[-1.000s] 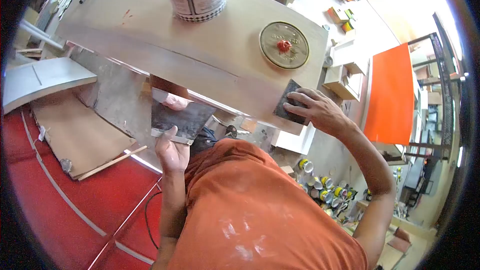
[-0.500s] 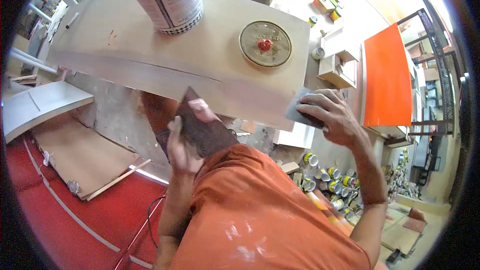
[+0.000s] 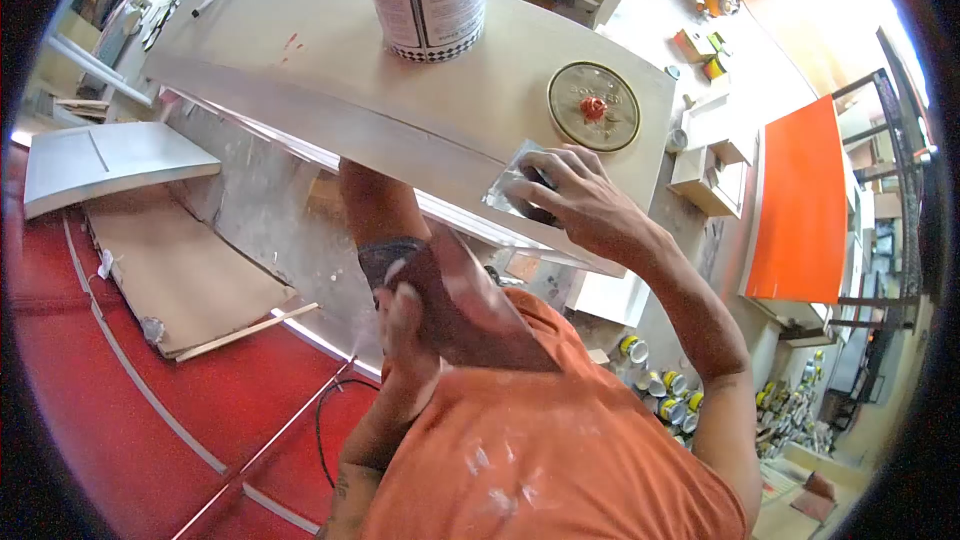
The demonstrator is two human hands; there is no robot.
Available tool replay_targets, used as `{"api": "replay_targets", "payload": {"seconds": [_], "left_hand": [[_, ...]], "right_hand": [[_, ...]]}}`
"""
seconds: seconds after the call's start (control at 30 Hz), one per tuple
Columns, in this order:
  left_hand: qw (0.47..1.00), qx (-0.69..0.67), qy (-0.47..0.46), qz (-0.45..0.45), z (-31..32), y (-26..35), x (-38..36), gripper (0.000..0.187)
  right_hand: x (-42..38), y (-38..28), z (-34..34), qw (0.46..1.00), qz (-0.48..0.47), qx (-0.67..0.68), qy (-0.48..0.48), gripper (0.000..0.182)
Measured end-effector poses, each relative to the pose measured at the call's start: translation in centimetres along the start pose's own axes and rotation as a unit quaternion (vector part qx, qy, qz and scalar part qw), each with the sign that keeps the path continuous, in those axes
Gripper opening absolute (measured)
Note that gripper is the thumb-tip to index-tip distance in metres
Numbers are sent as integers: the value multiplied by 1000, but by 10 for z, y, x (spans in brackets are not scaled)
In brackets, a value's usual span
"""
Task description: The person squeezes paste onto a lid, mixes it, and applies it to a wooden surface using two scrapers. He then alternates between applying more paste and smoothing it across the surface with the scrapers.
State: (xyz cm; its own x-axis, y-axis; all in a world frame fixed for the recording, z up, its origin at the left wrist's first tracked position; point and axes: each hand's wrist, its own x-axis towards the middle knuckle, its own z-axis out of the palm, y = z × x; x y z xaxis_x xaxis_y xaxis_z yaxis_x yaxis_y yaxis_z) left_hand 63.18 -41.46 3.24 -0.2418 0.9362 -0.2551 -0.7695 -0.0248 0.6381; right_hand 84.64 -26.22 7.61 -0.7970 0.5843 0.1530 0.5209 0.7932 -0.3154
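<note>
My right hand [image 3: 600, 205] grips a flat grey putty spreader [image 3: 508, 186], its blade against or just above the front part of the pale panel [image 3: 290, 90]. Low in front of my shirt, my left hand [image 3: 405, 330] is closed on the edge of a dark flat board [image 3: 490, 335]. A smear of pinkish putty [image 3: 468, 278] lies on that board, blurred by motion. A round can lid [image 3: 568, 130] rests on the panel near my right hand, with a red blob of paste [image 3: 593, 108] on it. Beyond stands a large open paint can [image 3: 430, 10].
A marker [image 3: 207, 3] lies at the panel's far left. Left below are a white curved panel [image 3: 120, 165] and a brown sheet [image 3: 190, 270] over a red surface. An orange panel [image 3: 800, 205] stands at right. Several small cans [image 3: 672, 383] crowd the floor.
My right hand has moved left and inward over the panel with the spreader. The putty board in my left hand has swung right and nearer my body. The view has shifted.
</note>
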Motion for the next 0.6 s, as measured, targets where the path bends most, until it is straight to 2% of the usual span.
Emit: {"api": "replay_targets", "payload": {"seconds": [0.03,0.1,0.17,0.2,0.27,0.37,0.5,0.6], "left_hand": [[999,28,3,23,-5,0,-2,41],[1000,-16,-12,3,3,0,8,43],[996,64,57,7,-6,-4,12,44],[996,63,60,5,-13,-7,15,44],[999,37,13,-1,-26,-10,20,43],[999,32,40,-5,-23,-12,25,41],[999,-4,22,-33,-35,-20,34,40],[996,-75,-20,-41,-18,-17,37,40]], "right_hand": [[5,1,3,999,-9,-47,-24,50],[8,7,10,994,-16,-94,-46,52],[3,15,18,992,9,-105,-62,56],[-1,18,17,992,9,-103,-66,56],[-11,21,13,984,5,-141,-106,46],[-29,24,3,982,29,-119,-140,44],[-59,27,-10,979,65,-104,-160,48],[-82,30,-18,977,90,-102,-164,55]]}}
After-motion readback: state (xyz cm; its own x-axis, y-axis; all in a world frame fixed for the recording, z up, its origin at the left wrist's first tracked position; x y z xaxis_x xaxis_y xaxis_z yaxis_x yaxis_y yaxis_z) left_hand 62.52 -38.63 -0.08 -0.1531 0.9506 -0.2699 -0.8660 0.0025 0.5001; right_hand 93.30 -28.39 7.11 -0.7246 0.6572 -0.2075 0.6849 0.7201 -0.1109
